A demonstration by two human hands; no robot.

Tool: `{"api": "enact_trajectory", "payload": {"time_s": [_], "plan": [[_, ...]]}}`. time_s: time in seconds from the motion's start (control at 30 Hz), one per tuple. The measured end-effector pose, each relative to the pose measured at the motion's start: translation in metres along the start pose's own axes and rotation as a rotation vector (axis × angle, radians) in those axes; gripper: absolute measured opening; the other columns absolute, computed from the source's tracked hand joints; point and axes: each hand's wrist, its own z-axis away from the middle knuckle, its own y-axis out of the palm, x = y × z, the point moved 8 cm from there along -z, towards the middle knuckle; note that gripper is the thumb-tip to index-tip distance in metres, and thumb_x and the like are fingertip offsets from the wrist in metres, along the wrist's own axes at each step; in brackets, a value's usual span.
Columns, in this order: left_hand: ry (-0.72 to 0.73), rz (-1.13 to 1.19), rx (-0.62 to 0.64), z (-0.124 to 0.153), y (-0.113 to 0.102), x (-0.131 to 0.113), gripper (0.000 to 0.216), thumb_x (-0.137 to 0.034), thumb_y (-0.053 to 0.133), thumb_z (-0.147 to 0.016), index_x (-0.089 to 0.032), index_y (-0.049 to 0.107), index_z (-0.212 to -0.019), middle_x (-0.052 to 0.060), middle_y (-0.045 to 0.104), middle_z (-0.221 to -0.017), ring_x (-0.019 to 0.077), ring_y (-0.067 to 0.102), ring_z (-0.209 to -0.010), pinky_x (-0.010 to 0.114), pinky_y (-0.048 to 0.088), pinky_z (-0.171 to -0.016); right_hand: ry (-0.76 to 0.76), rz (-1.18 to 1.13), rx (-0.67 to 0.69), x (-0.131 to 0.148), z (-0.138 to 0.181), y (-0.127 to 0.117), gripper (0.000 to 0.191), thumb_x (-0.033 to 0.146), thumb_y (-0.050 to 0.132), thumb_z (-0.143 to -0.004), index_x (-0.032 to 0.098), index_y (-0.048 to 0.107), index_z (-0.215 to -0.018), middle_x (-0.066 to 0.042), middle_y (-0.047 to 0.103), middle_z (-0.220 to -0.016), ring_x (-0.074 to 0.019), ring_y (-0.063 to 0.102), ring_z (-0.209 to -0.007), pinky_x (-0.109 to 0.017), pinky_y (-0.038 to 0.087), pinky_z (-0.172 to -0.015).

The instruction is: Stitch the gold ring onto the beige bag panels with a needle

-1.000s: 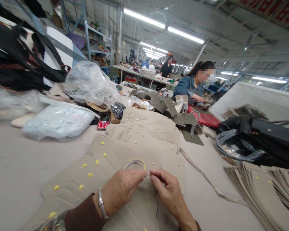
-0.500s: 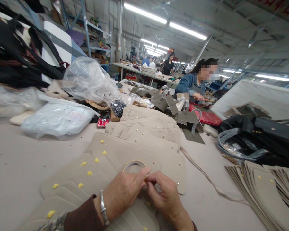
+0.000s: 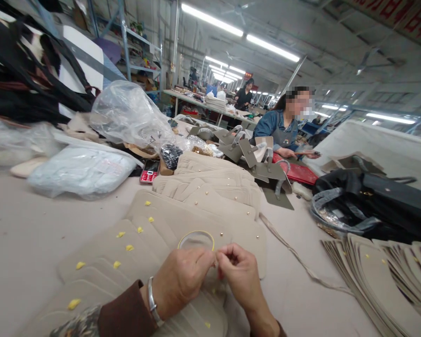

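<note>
My left hand (image 3: 180,281) and my right hand (image 3: 238,276) meet fingertip to fingertip over a beige leather panel (image 3: 196,220), both pinched on something tiny I cannot make out. A roll of yellow-edged tape (image 3: 195,239) lies just beyond my fingers. The panel tops an overlapping row of beige panels with yellow tabs (image 3: 101,262) running toward the lower left. More beige panels with metal studs (image 3: 210,187) are stacked farther back. A silver bracelet sits on my left wrist.
A red phone (image 3: 149,172) and plastic bags (image 3: 80,171) lie at left. Grey-green handled pieces (image 3: 266,171) and a red tray (image 3: 298,173) sit beyond. Black bags (image 3: 372,201) and fanned beige pieces (image 3: 379,276) are at right. A seated person in blue (image 3: 277,128) works across the table.
My hands drew closer together and their fingertips now touch in a pinch near the tape roll. The view shifted slightly.
</note>
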Motion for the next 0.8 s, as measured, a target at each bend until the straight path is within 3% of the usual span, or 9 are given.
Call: {"api": "enact_trajectory", "payload": {"time_s": [0.1, 0.2, 0.33, 0.5, 0.67, 0.8], "plan": [[-0.03, -0.038, 0.057, 0.003, 0.005, 0.003, 0.022, -0.012, 0.033, -0.097, -0.018, 0.048, -0.082, 0.0, 0.052, -0.066, 0.0154, 0.048, -0.057, 0.028, 0.035, -0.053, 0.194, -0.069, 0.089, -0.024, -0.005, -0.005, 0.027, 0.04, 0.068, -0.069, 0.014, 0.061, -0.069, 0.002, 0.058, -0.049, -0.0098, 0.051, -0.04, -0.021, 0.044, -0.043], [-0.112, -0.172, 0.25, 0.009, 0.024, 0.016, 0.016, -0.012, 0.042, -0.094, -0.018, 0.049, -0.08, 0.0, 0.055, -0.069, 0.0168, 0.05, -0.061, 0.029, 0.036, -0.055, 0.279, 0.008, 0.234, -0.04, -0.003, -0.002, 0.031, 0.043, 0.067, -0.071, 0.012, 0.065, -0.076, -0.001, 0.062, -0.055, -0.0096, 0.054, -0.042, -0.02, 0.043, -0.043], [-0.173, -0.259, 0.409, 0.014, 0.04, 0.028, 0.012, -0.01, 0.051, -0.089, -0.018, 0.05, -0.08, 0.002, 0.057, -0.077, 0.0196, 0.051, -0.07, 0.031, 0.039, -0.06, 0.181, 0.213, 0.248, -0.037, 0.0, -0.001, 0.024, 0.036, 0.061, -0.077, 0.013, 0.067, -0.074, 0.001, 0.06, -0.054, -0.0097, 0.053, -0.045, -0.019, 0.043, -0.045], [-0.203, -0.236, 0.451, 0.014, 0.042, 0.028, 0.012, -0.009, 0.05, -0.09, -0.018, 0.05, -0.082, 0.003, 0.056, -0.079, 0.0211, 0.049, -0.072, 0.034, 0.04, -0.064, -0.063, 0.484, 0.203, -0.009, 0.002, 0.005, 0.019, 0.023, 0.056, -0.079, 0.016, 0.067, -0.065, 0.001, 0.062, -0.055, -0.0126, 0.056, -0.052, -0.02, 0.041, -0.051], [-0.217, -0.209, 0.47, 0.014, 0.041, 0.028, 0.01, -0.01, 0.05, -0.09, -0.018, 0.051, -0.084, 0.004, 0.056, -0.081, 0.022, 0.048, -0.074, 0.035, 0.04, -0.066, -0.167, 0.623, 0.195, 0.001, 0.002, 0.011, 0.02, 0.018, 0.054, -0.08, 0.018, 0.064, -0.064, 0.0, 0.065, -0.059, -0.0142, 0.06, -0.055, -0.022, 0.04, -0.054], [-0.223, -0.206, 0.498, 0.013, 0.042, 0.029, 0.009, -0.011, 0.05, -0.09, -0.017, 0.052, -0.085, 0.005, 0.057, -0.082, 0.0224, 0.047, -0.074, 0.036, 0.04, -0.068, -0.145, 0.583, 0.145, -0.008, 0.0, 0.003, 0.008, 0.022, 0.059, -0.08, 0.018, 0.063, -0.086, 0.003, 0.062, -0.052, -0.0144, 0.057, -0.048, -0.023, 0.041, -0.051]]}}
